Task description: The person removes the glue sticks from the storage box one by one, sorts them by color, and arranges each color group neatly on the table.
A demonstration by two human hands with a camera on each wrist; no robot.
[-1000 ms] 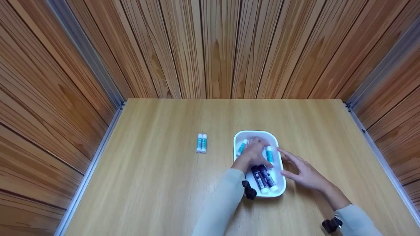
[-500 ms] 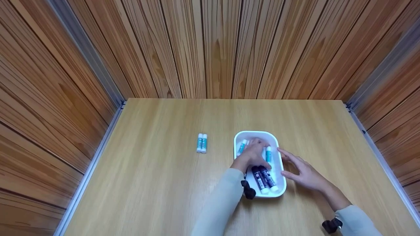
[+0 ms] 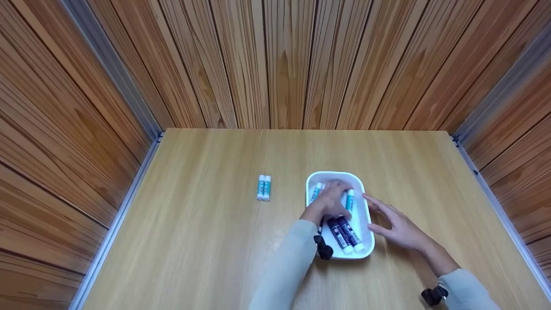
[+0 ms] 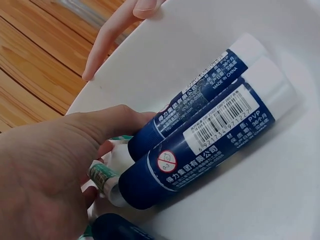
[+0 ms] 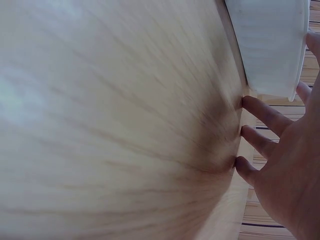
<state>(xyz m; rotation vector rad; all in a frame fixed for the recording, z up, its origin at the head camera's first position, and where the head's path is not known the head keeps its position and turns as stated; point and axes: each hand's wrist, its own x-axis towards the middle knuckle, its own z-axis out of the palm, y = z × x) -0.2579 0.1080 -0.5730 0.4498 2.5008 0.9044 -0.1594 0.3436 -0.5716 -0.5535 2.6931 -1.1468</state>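
Note:
A white tray (image 3: 362,254) sits right of the table's middle. My left hand (image 3: 331,201) reaches into it, fingers curled round a teal glue stick (image 3: 349,199). Another teal stick (image 3: 316,192) lies at the tray's far left, and two dark blue glue sticks (image 3: 345,234) lie side by side at its near end. In the left wrist view my left hand (image 4: 45,180) covers a small teal stick (image 4: 104,177) beside the dark blue sticks (image 4: 210,135). My right hand (image 3: 394,224) lies flat on the table, straight fingers against the tray's right wall (image 5: 270,45).
Two teal glue sticks (image 3: 263,187) lie together on the wooden table (image 3: 206,232), left of the tray. Wood-panelled walls close in the table at the back and both sides, with metal rails (image 3: 129,189) along the side edges.
My left hand has drawn slightly left and back inside the tray, and the teal stick in its fingers has shifted and tilted with it. The right hand stays put.

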